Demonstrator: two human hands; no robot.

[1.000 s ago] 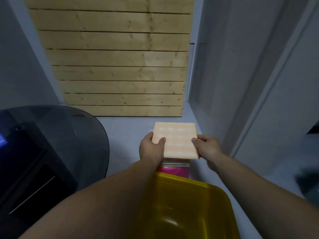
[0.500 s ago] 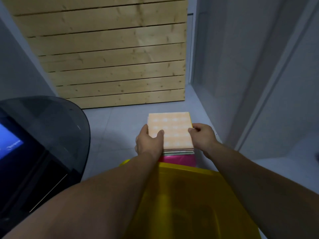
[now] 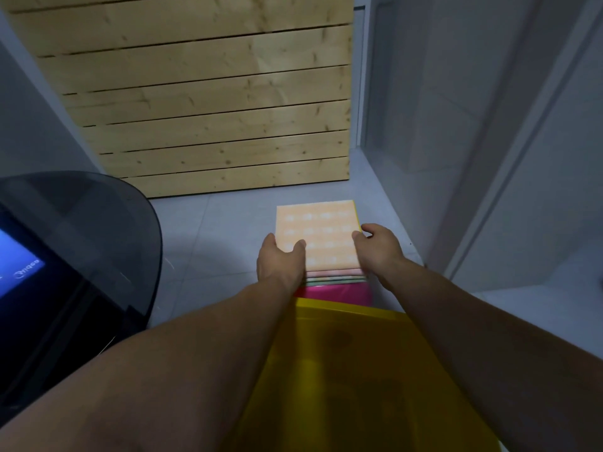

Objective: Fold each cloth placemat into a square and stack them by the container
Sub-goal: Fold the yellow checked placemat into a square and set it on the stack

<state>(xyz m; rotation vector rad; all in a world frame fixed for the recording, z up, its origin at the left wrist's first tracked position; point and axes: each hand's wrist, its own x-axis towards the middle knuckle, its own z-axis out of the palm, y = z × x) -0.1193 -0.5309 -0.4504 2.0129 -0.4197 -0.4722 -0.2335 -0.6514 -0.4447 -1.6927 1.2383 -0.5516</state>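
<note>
A stack of folded square placemats (image 3: 336, 279) lies on the grey floor just beyond the yellow container (image 3: 352, 370). The top one is an orange placemat (image 3: 321, 234) with pale squares; green and pink layers show beneath it. My left hand (image 3: 279, 261) grips the stack's left edge, thumb lying on the orange top and fingers hidden down the side. My right hand (image 3: 378, 247) sits at the right edge, its thumb tip touching the orange rim and its fingers loosely curled beside the stack, holding nothing.
A dark tinted curved cover (image 3: 98, 230) over a device with a lit blue screen (image 3: 18, 269) fills the left. A wooden slat panel (image 3: 208, 109) stands behind the stack. White walls and a door frame (image 3: 489, 190) close the right side.
The stack has gone down and away from me onto the floor beyond the container. My right hand has loosened from the right edge; my left still holds the stack.
</note>
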